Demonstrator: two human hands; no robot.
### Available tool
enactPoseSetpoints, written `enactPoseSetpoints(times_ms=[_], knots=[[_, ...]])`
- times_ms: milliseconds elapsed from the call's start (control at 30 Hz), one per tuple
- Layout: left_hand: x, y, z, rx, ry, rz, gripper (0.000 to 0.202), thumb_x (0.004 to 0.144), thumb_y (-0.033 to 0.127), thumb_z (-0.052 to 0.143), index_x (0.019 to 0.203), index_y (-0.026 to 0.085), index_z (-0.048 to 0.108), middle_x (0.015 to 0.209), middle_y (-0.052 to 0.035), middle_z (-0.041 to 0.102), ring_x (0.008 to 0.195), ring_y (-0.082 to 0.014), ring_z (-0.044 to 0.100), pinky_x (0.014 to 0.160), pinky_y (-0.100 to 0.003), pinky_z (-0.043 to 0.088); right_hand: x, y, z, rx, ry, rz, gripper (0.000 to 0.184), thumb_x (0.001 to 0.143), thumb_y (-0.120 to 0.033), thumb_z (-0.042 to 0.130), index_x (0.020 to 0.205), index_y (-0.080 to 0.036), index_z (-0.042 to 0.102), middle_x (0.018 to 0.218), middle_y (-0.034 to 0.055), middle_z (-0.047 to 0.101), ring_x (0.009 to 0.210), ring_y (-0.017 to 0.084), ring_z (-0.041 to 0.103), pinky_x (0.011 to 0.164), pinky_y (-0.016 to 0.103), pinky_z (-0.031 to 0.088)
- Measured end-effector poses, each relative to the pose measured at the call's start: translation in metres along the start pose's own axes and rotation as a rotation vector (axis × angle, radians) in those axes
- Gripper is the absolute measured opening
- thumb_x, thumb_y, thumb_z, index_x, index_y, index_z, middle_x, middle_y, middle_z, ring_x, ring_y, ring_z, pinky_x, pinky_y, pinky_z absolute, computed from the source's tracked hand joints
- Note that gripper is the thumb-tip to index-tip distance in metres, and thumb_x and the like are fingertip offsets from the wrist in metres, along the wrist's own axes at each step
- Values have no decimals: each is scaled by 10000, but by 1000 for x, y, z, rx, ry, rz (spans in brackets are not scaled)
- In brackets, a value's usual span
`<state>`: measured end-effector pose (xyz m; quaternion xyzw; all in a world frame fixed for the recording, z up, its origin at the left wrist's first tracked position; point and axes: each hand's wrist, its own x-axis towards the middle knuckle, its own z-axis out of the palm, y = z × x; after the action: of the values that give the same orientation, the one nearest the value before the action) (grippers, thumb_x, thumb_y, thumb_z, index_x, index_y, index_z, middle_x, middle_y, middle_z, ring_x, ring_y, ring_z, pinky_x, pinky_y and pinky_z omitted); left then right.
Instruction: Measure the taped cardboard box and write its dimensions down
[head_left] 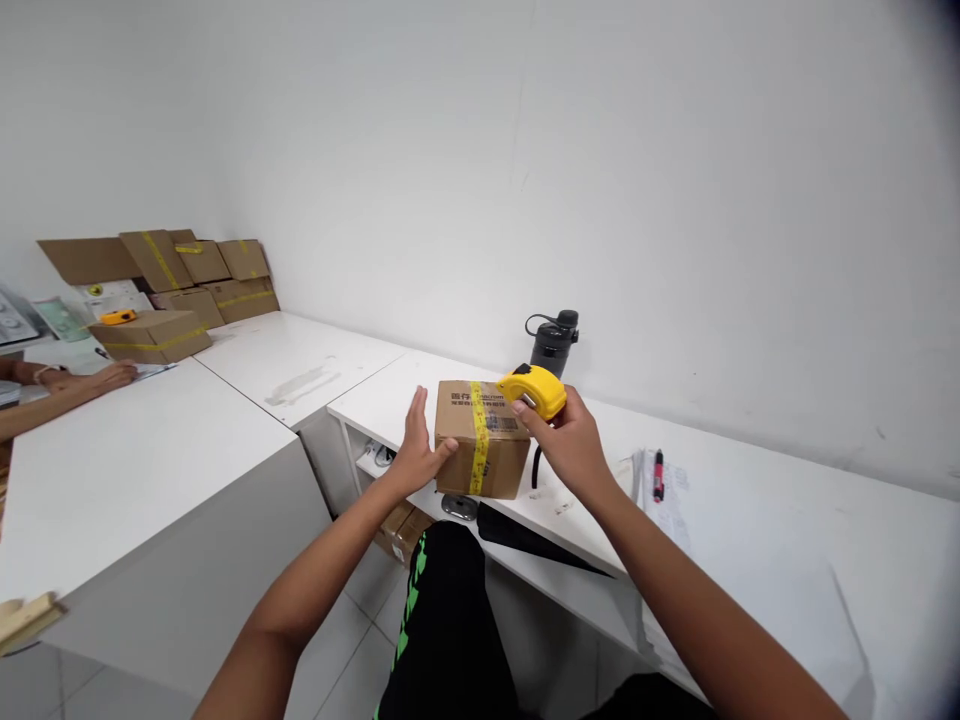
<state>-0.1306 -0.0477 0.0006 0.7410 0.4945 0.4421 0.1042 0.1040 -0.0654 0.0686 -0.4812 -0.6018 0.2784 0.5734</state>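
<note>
At the white table's (750, 520) near edge, the yellow-taped brown cardboard box (480, 445) is braced by the left hand (417, 450), fingers pressed together flat on its left side, likely against sliding. A rounded yellow plastic tool (534, 390) is pinched at its top right corner by the right hand (571, 445).

Plain white painted walls (600, 150) meet in a corner at ten o'clock. White laminate desks (150, 460) run from nine to four o'clock above a pale tiled floor (352, 650).
</note>
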Motion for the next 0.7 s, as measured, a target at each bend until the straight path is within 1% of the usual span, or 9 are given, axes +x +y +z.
enactPoseSetpoints(times_ms=[67, 133, 167, 233, 367, 433, 533, 633, 700], knots=[[12, 26, -16, -30, 118, -5, 817, 887, 719, 295, 1514, 219, 138, 1603, -136, 180, 1472, -267, 209, 1172, -423, 261, -1, -3, 0, -36, -22, 5, 522, 718, -588, 682, 1059, -200, 605, 847, 20, 656, 701, 180, 570, 612, 307, 473], [30, 56, -31, -57, 132, -16, 626, 932, 655, 271, 1384, 241, 397, 1427, -101, 489, 1342, -239, 425, 1114, -383, 340, -5, -7, 1, -68, -20, -1, 533, 716, -607, 668, 1052, -196, 608, 813, 19, 654, 662, 177, 565, 585, 299, 466], [41, 71, -37, -69, 64, -33, 575, 939, 642, 269, 1282, 242, 499, 1300, -81, 594, 1238, -231, 515, 1061, -370, 387, -7, -9, 1, -93, -5, -16, 543, 718, -613, 662, 1063, -197, 604, 818, 23, 660, 664, 182, 572, 591, 302, 467], [65, 97, -42, -100, -161, -75, 580, 928, 661, 271, 1077, 220, 617, 1085, -63, 681, 1030, -219, 604, 923, -349, 457, -11, -16, 3, -168, 50, -65, 584, 735, -611, 646, 1153, -210, 573, 888, 39, 679, 707, 202, 603, 633, 317, 473], [109, 123, -38, -260, -551, -133, 643, 849, 741, 377, 724, 158, 617, 703, -59, 614, 643, -151, 547, 633, -302, 444, -19, -34, 7, -342, 111, -71, 780, 778, -612, 590, 1426, -245, 361, 924, 58, 694, 713, 244, 647, 627, 332, 458], [125, 125, -37, -292, -679, -151, 603, 785, 741, 508, 623, 163, 567, 579, -22, 507, 538, -118, 454, 550, -288, 390, -25, -41, 8, -395, 123, -35, 829, 780, -616, 574, 1463, -229, 308, 829, 51, 693, 649, 255, 647, 575, 321, 438], [145, 113, -39, -316, -786, -171, 560, 704, 690, 659, 550, 180, 485, 534, 16, 388, 502, -98, 370, 519, -281, 354, -46, -42, 6, -452, 178, -36, 777, 787, -597, 562, 1440, -231, 355, 795, 36, 697, 619, 254, 652, 549, 308, 428], [160, 85, -36, -299, -710, -219, 532, 708, 654, 672, 561, 190, 457, 560, 16, 392, 516, -105, 383, 547, -296, 373, -75, -32, -1, -563, 160, -75, 705, 808, -596, 544, 1410, -249, 424, 723, 14, 700, 571, 250, 650, 522, 303, 423], [164, 65, -29, -140, -611, -257, 520, 726, 659, 638, 574, 191, 471, 587, -11, 459, 548, -132, 446, 578, -319, 395, -93, -22, -5, -651, 78, -126, 704, 810, -628, 535, 1406, -262, 452, 623, -2, 683, 496, 250, 630, 474, 300, 405]])
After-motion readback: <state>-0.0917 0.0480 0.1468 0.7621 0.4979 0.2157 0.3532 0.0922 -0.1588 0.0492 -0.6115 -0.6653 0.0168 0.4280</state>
